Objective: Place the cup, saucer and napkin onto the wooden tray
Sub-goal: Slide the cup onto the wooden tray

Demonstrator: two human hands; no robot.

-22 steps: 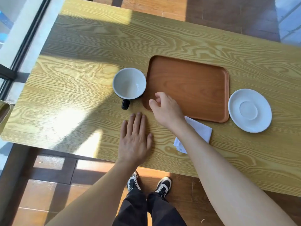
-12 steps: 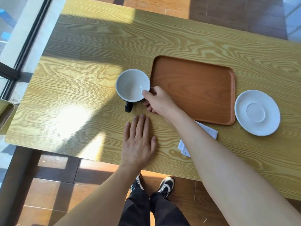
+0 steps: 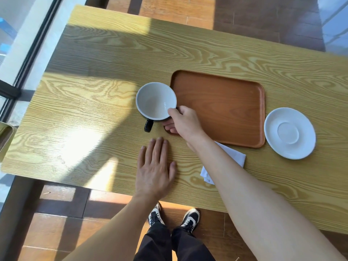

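Observation:
A cup [image 3: 155, 99], white inside and black outside with a black handle pointing toward me, stands on the table just left of the bare wooden tray [image 3: 222, 106]. My right hand [image 3: 185, 121] grips the cup's right rim, thumb on the rim and fingers under its side. My left hand [image 3: 155, 170] lies flat, fingers spread, on the table in front of the cup. A white saucer [image 3: 290, 132] sits on the table right of the tray. A white napkin [image 3: 235, 157] lies in front of the tray, partly hidden by my right forearm.
The yellow wood-grain table [image 3: 94, 110] has its near edge right below my left hand. My feet in black and white shoes [image 3: 174, 217] stand on the floor below. A window frame [image 3: 28, 53] runs along the left side.
My right hand moved left from the tray's near-left corner to the cup and took hold of its right rim. My left hand stayed flat on the table.

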